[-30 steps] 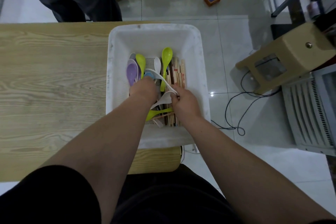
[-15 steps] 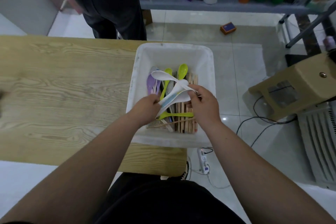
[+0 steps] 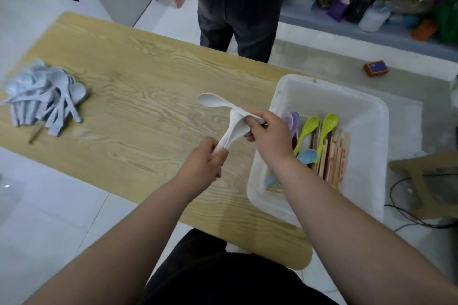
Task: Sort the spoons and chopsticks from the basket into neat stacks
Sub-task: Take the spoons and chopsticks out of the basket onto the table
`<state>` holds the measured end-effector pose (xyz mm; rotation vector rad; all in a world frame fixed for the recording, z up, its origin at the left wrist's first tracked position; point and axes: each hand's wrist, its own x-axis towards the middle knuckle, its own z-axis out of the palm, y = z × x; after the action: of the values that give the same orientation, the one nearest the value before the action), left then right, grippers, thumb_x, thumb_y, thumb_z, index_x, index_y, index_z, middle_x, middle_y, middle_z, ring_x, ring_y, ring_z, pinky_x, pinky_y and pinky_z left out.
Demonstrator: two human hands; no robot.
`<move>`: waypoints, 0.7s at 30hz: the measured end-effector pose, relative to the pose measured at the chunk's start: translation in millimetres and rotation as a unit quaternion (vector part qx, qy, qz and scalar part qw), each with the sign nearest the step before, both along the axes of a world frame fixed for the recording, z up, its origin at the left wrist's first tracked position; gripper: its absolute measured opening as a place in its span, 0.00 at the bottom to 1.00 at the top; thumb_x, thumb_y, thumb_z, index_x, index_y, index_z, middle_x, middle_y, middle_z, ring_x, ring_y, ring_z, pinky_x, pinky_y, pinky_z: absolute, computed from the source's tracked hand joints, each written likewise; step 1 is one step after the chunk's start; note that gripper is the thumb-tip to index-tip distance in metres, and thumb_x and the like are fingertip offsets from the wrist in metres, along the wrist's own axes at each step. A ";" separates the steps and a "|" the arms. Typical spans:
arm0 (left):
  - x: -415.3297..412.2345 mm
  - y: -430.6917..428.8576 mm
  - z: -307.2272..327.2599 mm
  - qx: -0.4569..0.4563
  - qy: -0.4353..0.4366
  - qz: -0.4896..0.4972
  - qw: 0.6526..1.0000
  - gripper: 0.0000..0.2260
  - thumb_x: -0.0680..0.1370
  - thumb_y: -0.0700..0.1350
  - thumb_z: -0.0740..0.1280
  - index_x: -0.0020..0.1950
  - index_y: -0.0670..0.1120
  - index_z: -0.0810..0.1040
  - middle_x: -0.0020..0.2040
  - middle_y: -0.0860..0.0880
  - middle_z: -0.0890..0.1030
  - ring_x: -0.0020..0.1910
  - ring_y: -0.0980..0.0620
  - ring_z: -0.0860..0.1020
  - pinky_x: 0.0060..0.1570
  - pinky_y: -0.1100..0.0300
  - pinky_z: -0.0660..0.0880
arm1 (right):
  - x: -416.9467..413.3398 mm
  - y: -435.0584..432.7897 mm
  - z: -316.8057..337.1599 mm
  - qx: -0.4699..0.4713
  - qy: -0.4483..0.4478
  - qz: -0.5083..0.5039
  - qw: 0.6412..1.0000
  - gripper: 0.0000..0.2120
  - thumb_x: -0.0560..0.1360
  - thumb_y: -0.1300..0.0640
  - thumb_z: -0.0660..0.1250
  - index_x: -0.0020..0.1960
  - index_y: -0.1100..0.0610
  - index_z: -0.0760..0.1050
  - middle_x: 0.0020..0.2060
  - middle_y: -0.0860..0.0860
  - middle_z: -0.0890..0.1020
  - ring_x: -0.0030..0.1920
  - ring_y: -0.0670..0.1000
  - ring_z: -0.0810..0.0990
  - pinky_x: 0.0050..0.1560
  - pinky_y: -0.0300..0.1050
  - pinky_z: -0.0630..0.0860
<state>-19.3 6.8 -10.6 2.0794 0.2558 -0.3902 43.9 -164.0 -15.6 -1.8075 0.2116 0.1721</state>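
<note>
Left hand [image 3: 204, 164] first, as the head camera gives it to me: its fingers are curled round the handle ends of a bunch of white spoons [image 3: 232, 132]. The bunch stands tilted above the table [image 3: 148, 106], bowls uppermost. I cannot count the spoons in it. My right hand [image 3: 271, 138] is just beside it, slightly higher. It pinches the handle of a single white spoon [image 3: 213, 102], which lies nearly level across the top of the bunch, its bowl pointing left. Whether the right fingers also touch the bunch I cannot tell.

On the right end of the table sits the white basket [image 3: 366, 129], partly behind my right forearm. Inside I make out two green spoons [image 3: 308, 129] with bowls toward the far wall, purple spoons [image 3: 292, 119] left of them, and a blue spoon [image 3: 307, 156] nearer me. The chopsticks [image 3: 334, 156] lie side by side along the right of the basket floor.

Well apart, at the table's left end, lies a loose pile of white spoons [image 3: 47, 99], handles fanned toward me. A wooden stick [image 3: 36, 132] pokes out from under it.

Across the table stands a person [image 3: 238, 15] in dark trousers. On the floor beyond the basket is a small box [image 3: 376, 68]. A beige stool [image 3: 421, 164] and a dark cable [image 3: 409, 215] are at the right edge. A cluttered shelf [image 3: 396, 30] runs along the top right.
</note>
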 end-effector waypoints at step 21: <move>84.6 264.8 -133.7 0.165 0.033 0.191 0.967 0.05 0.82 0.43 0.58 0.50 0.42 0.66 0.45 0.42 0.73 0.38 0.42 0.72 0.33 0.54 0.61 | 52.8 259.9 -130.9 -0.123 0.134 0.062 0.981 0.05 0.79 0.55 0.67 0.52 0.51 0.81 0.45 0.49 0.85 0.45 0.50 0.82 0.47 0.43 0.75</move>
<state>65.3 271.6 -144.3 2.2754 0.7928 -0.1896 96.7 95.9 -146.5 -2.0429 0.3229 0.4989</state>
